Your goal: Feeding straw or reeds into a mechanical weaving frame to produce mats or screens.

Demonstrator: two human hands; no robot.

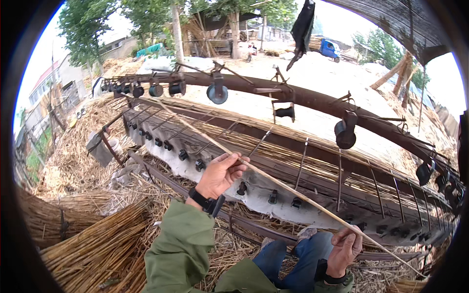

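Pinching reed [288, 190] in L hand [221, 177] & R hand [345, 250] w/ snug grip; more stalks [244, 145] in metal frame [308, 98].

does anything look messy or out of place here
Mostly the loose straw: it lies strewn left of the metal frame, unlike the gathered stalk bundle at lower left. A ragged black strip also dangles at the top, perhaps torn. The long stalk held in the left hand and right hand looks unbroken.

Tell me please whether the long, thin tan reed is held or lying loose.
Held: the bare left hand and bare right hand both grip the long, thin tan reed.
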